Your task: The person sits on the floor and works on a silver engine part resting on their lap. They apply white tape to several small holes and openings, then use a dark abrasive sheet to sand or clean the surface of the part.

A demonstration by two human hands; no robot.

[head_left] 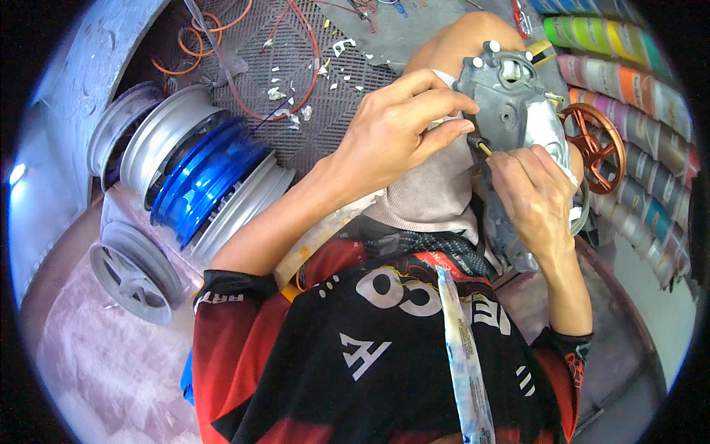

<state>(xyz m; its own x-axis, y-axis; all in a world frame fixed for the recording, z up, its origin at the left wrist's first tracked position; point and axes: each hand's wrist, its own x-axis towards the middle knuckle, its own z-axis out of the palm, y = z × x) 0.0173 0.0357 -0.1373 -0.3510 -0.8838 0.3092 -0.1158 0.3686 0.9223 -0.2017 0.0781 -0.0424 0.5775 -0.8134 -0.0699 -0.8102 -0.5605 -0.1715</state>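
Observation:
A grey metal engine cover (510, 103) with white-plugged holes rests on my raised knee at the upper right. My left hand (396, 129) grips its left edge, thumb and fingers closed around it. My right hand (532, 196) pinches a thin tool with a pale shaft and dark tip (479, 144), the tip touching the cover's lower left side. A beige cloth (436, 189) lies over my thigh under both hands.
Silver and blue wheel rims (196, 174) are stacked at left, another silver rim (133, 277) below them. An orange-brown wheel (595, 144) sits right of the cover. Rows of coloured spray cans (629, 81) line the right. Wires and white scraps litter the grid mat (296, 66).

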